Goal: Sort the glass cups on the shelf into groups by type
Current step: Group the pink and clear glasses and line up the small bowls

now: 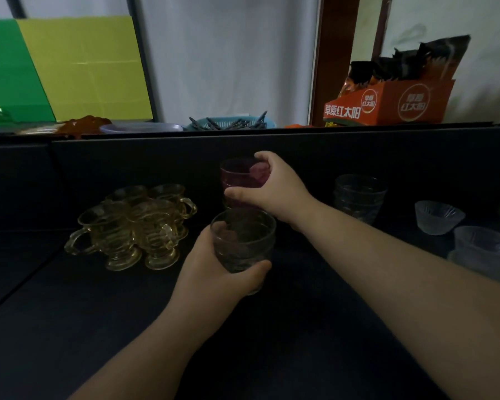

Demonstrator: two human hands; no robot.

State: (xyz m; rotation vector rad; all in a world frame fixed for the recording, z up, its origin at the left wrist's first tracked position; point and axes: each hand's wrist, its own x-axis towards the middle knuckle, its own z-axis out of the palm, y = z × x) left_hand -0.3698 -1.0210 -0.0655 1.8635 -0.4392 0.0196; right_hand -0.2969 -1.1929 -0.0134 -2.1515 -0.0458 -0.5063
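My left hand [214, 272] grips a clear dark-tinted glass cup [243, 241] from below, in the middle of the black shelf [70, 298]. Just behind it, my right hand [274, 189] holds a red-purple glass cup [238, 177] that appears to sit on top of others of its kind. Several amber handled cups [133, 226] stand grouped at the left. A stack of clear dark cups [358, 194] stands at the right. Frosted small bowls [436, 216] [485, 243] sit at the far right.
The shelf's black back wall [156, 160] rises behind the cups. Beyond it lie a blue basket of sticks [231, 124], a plastic lid [142, 128], an orange carton [387, 105] and green and yellow boards [70, 70].
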